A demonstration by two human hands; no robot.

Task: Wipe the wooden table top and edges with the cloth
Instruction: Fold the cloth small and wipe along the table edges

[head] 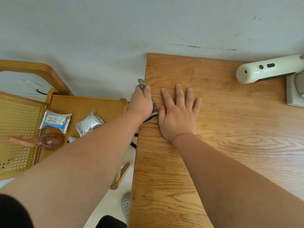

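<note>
Bench: wooden bench [230,145] fills the view from 1 to 6 o'clock, its far edge against the pale wall [115,30] and its left edge running from 12 down to 6 o'clock.
Cloth: bunched, patterned cloth [155,111] sits on the bench's left edge just left of the view's centre; one end pokes out above the left hand, and the other end lies on the top between the two hands.
Left hand: left hand [142,102] grips the cloth, fingers curled over the edge out of sight, thumb [147,92] on the top.
Right hand: right hand [177,116] lies palm down on the top at 3 o'clock of the cloth, its fingers [180,94] straight and spread, holding nothing.
Container: rimmed wooden tray [85,102] at 9 o'clock, lower than the bench, partly hidden by the left forearm.
Contents: white-and-blue sachet [56,120], silver sachet [89,123] at its 3 o'clock, and a clear pinkish plastic item [49,141] at its 6 o'clock.
Nearby: perforated woven panel [18,129] at 9 o'clock of the tray; black braided cord [133,143] hangs beside the bench edge.
On the bench: cream handheld device [269,69] at 2 o'clock, above a grey base [294,92].
Floor: grey perforated shoe [125,206] at 6 o'clock.
</note>
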